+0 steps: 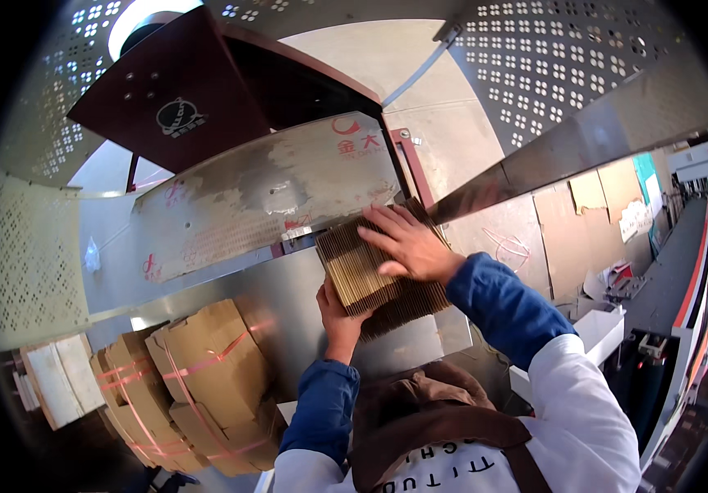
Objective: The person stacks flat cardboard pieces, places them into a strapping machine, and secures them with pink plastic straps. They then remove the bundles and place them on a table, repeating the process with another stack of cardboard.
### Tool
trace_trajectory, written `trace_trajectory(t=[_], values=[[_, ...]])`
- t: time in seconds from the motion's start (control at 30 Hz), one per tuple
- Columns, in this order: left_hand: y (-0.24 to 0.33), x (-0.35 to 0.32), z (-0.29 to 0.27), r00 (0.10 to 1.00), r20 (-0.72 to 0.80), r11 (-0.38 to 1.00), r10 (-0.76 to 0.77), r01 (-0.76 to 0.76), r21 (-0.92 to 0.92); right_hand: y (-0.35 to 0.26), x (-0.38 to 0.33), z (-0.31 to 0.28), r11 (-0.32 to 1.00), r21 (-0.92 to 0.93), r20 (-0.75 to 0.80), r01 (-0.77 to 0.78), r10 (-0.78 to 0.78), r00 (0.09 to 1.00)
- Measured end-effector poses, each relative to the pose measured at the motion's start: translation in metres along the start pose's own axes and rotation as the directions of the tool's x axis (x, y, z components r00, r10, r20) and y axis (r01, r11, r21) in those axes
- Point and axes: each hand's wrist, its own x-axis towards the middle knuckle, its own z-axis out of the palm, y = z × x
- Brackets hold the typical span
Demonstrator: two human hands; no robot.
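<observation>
A stack of flat brown cardboard pieces (354,267) stands tilted at the front of a metal table, with its many thin edges facing up. My left hand (340,323) grips its lower left corner, the thumb up along the side and the other fingers partly hidden beneath. Across the top lies my right hand (416,246), open, its fingers spread over the edges. More brown cardboard edges (407,308) show in shadow below my right wrist. Blue sleeve covers reach down both forearms.
Bundles of folded cardboard (210,357), tied with pink strap, stand at the left. Behind the stack is a worn, stained board (276,193) under a dark red machine housing (165,99). A metal beam (526,168) runs at the right, near a white box (600,333).
</observation>
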Motion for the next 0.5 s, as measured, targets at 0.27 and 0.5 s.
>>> trace_trajectory(t=[0.27, 0.5], values=[[0.007, -0.004, -0.003, 0.998, -0.033, 0.992, 0.054, -0.057, -0.109, -0.026, -0.164, 0.052, 0.499, 0.325, 0.121, -0.803, 0.82, 0.559], [-0.011, -0.002, -0.001, 0.999, -0.037, 0.969, 0.016, -0.025, -0.247, -0.063, -0.145, 0.114, 0.361, 0.329, 0.182, -0.872, 0.882, 0.434]])
